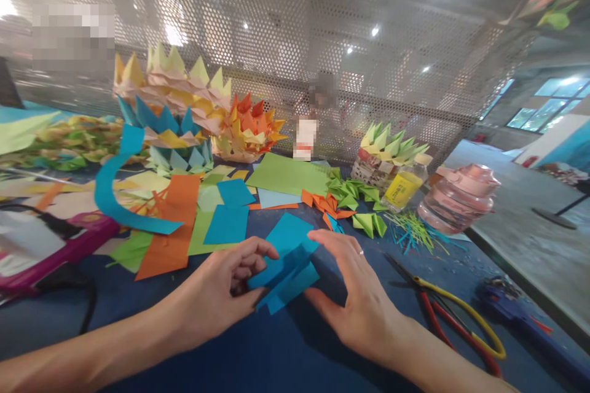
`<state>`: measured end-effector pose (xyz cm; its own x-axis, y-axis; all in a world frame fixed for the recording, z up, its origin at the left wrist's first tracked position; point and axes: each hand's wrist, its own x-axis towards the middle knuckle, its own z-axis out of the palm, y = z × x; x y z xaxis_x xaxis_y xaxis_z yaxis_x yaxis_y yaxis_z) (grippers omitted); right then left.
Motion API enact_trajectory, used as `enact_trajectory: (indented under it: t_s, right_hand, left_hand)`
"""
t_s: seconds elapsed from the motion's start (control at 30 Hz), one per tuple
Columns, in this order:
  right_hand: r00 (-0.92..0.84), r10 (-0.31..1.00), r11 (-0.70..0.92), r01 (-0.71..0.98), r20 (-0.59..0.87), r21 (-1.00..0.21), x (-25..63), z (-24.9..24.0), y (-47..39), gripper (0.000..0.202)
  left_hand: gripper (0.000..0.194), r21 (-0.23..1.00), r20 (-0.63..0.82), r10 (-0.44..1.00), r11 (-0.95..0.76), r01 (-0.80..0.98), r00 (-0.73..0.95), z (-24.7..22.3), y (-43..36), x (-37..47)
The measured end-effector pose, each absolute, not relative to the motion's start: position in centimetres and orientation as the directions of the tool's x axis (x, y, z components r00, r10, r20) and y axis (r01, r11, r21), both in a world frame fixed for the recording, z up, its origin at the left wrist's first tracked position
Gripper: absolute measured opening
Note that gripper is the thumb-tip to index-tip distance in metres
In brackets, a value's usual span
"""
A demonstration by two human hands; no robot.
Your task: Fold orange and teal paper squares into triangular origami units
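In the head view, a folded piece of blue paper is between my hands, its flap partly raised over the dark blue table. My left hand holds its left end, with the thumb at the lower edge and the fingers curled. At the right side, my right hand, wearing a ring, has thumb and fingers spread wide; the fingertips are close to the paper's edges, and contact is unclear. Another blue sheet lies just behind. Two smaller blue paper pieces rest to the left, on green and orange sheets.
Scissors and a blue-handled tool lie at right. Behind stand a pink bottle, yellow-labelled bottle and pointed paper crafts. Green folded pieces sit mid-table. A purple hot-tool-like device lies left, before a mesh panel.
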<state>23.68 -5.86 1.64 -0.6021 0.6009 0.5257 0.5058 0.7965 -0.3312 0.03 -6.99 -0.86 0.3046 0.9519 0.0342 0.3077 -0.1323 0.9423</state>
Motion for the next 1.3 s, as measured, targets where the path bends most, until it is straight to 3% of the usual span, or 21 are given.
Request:
enact_trajectory:
  t_s: [0.2, 0.3, 0.4, 0.57, 0.7, 0.93, 1.13, 1.3]
  right_hand:
    - [-0.807, 0.303, 0.94, 0.34, 0.506, -0.022, 22.7, 1.9, -7.2, 0.03]
    - [-0.809, 0.269, 0.943, 0.333, 0.522, 0.031, 22.8, 1.8, -7.2, 0.03]
    - [-0.796, 0.305, 0.927, 0.373, 0.522, 0.028, 23.1, 1.8, -6.9, 0.03]
    - [-0.798, 0.343, 0.913, 0.407, 0.495, 0.024, 23.4, 1.5, -6.4, 0.024]
    - [-0.797, 0.391, 0.904, 0.428, 0.459, -0.028, 23.5, 1.3, -6.3, 0.021]
    - [-0.812, 0.392, 0.915, 0.393, 0.433, -0.092, 23.4, 1.4, -6.3, 0.02]
    - [-0.818, 0.431, 0.901, 0.412, 0.381, -0.136, 23.3, 2.0, -6.4, 0.015]
    - [-0.811, 0.459, 0.887, 0.398, 0.362, -0.234, 23.1, 2.3, -6.5, 0.012]
  left_hand:
    - [0.036, 0.907, 0.107, 0.917, -0.248, 0.341, 0.383, -1.0, -7.5, -0.1]
    - [0.031, 0.901, 0.083, 0.928, -0.226, 0.37, 0.363, -1.0, -7.6, -0.2]
    - [0.027, 0.876, 0.137, 0.926, -0.279, 0.393, 0.351, -0.9, -7.7, -0.2]
    - [0.017, 0.732, 0.24, 0.886, -0.433, 0.526, 0.396, -0.9, -8.1, -0.3]
    - [0.02, 0.654, 0.29, 0.845, -0.518, 0.551, 0.45, -0.9, -8.5, -0.3]
    - [0.023, 0.329, 0.515, 0.647, -0.755, 0.567, 0.563, -0.4, -9.2, -0.4]
    - [0.024, 0.215, 0.655, 0.431, -0.894, 0.394, 0.621, -0.1, -9.5, 0.1]
    - [0.037, 0.247, 0.691, 0.504, -0.839, 0.485, 0.519, 0.0, -10.1, 0.6]
